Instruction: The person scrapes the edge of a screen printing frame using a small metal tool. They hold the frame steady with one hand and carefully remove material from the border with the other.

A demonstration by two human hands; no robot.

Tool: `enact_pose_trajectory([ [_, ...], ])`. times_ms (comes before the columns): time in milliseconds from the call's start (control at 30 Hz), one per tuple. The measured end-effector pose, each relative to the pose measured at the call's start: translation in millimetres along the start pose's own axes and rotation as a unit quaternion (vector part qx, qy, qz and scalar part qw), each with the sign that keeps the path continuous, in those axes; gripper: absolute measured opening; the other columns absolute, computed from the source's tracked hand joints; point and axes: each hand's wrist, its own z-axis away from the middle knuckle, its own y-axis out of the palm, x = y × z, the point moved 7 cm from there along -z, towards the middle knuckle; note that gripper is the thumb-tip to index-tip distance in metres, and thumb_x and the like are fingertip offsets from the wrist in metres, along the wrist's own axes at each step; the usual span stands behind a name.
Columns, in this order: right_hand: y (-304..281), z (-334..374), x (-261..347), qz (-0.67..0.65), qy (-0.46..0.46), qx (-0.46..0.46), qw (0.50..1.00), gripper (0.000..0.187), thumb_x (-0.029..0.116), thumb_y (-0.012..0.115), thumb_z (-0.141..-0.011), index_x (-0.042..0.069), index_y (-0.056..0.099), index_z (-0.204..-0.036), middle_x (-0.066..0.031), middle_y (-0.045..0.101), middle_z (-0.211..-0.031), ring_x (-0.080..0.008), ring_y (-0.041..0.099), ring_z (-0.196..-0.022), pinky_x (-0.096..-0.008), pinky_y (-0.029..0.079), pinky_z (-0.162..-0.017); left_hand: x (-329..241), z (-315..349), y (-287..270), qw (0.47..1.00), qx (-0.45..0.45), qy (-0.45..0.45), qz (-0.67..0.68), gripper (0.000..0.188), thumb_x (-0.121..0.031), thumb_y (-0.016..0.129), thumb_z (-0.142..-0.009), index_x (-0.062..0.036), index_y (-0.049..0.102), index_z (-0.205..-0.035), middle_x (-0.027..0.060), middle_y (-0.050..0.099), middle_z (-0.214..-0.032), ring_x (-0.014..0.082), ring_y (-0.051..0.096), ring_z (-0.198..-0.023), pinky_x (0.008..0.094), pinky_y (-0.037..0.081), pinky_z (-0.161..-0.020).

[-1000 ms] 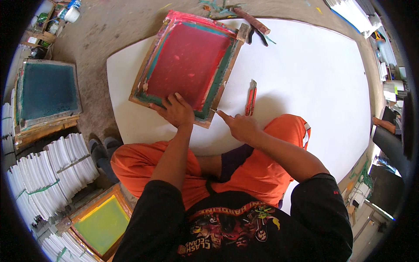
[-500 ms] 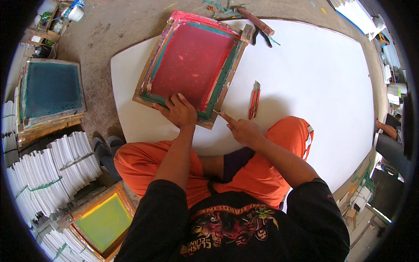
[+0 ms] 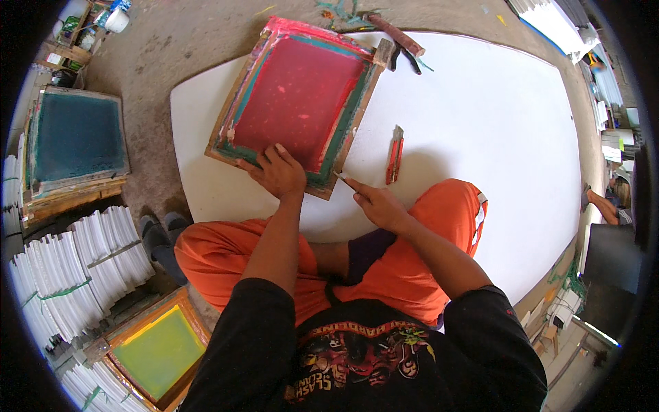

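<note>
A silk-screen frame (image 3: 296,96) with red mesh, green borders and a wooden rim lies tilted on a white board (image 3: 480,137). My left hand (image 3: 280,173) rests over its near edge, fingers spread on the mesh and border. Close to the frame's near right corner, my right hand (image 3: 377,204) is closed around a thin metal-tipped tool (image 3: 341,177). The tip meets the wooden edge; the rest of the tool is hidden by the fingers. A red utility knife (image 3: 395,156) lies on the board to the right, its blade end pointing away.
A brown rod (image 3: 397,36) and black-handled pliers (image 3: 406,60) lie by the frame's far right corner. To the left stand a dark teal screen (image 3: 79,141), bundled white paper stacks (image 3: 82,264) and a yellow-green screen (image 3: 161,350). My orange-trousered legs (image 3: 226,257) are crossed at the board's near edge.
The whole view has shifted slightly. My right hand has turned a little at the frame's corner, and more of the tool's metal tip shows. My left hand stays on the frame.
</note>
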Motion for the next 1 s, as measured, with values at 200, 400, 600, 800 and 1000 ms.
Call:
enact_pose_trajectory([
  [200, 0, 9, 16, 0.077, 0.063, 0.018, 0.995, 0.049, 0.032, 0.051, -0.109, 0.032, 0.049, -0.159, -0.0239, 0.07, -0.085, -0.0458, 0.071, -0.086, -0.0579, 0.054, -0.08, 4, -1, 3, 1.0, -0.005, -0.008, 0.006, 0.051, -0.044, 0.034, -0.114, -0.0066, 0.066, -0.127, 0.0249, 0.053, -0.148, 0.0594, 0.01, -0.157, 0.0694, 0.02, -0.125],
  [400, -2, 7, 22, 0.139, 0.09, 0.043, 0.985, 0.051, 0.033, 0.052, -0.109, 0.034, 0.047, -0.159, -0.0235, 0.072, -0.086, -0.0464, 0.071, -0.085, -0.0588, 0.055, -0.081, 2, 1, 0, 1.0, -0.008, -0.014, 0.001, 0.051, -0.045, 0.035, -0.114, -0.0066, 0.067, -0.127, 0.0238, 0.051, -0.15, 0.0588, 0.01, -0.158, 0.0703, 0.022, -0.124],
  [600, -5, 5, 24, 0.149, 0.074, 0.051, 0.985, 0.051, 0.033, 0.051, -0.11, 0.033, 0.045, -0.16, -0.0245, 0.071, -0.085, -0.0465, 0.071, -0.085, -0.0584, 0.056, -0.081, 2, -1, 1, 1.0, -0.003, -0.012, 0.001, 0.05, -0.044, 0.036, -0.114, -0.007, 0.067, -0.127, 0.023, 0.052, -0.15, 0.0587, 0.01, -0.158, 0.0697, 0.022, -0.124],
  [800, -11, 4, 45, 0.212, 0.083, 0.096, 0.969, 0.053, 0.026, 0.049, -0.11, 0.028, 0.04, -0.162, -0.0236, 0.074, -0.091, -0.0429, 0.074, -0.083, -0.0589, 0.06, -0.073, 5, -1, 5, 1.0, 0.014, -0.012, 0.004, 0.048, -0.043, 0.037, -0.114, -0.0073, 0.067, -0.128, 0.0226, 0.052, -0.15, 0.0598, 0.01, -0.157, 0.0697, 0.022, -0.124],
  [1000, -2, -1, 69, 0.31, 0.049, 0.081, 0.946, 0.057, 0.014, 0.05, -0.106, 0.014, 0.04, -0.163, -0.0216, 0.076, -0.098, -0.0401, 0.076, -0.087, -0.058, 0.061, -0.072, 1, 3, 4, 1.0, 0.006, 0.003, -0.017, 0.047, -0.042, 0.037, -0.114, -0.0072, 0.066, -0.128, 0.0233, 0.052, -0.15, 0.062, 0.012, -0.156, 0.0717, 0.026, -0.12],
])
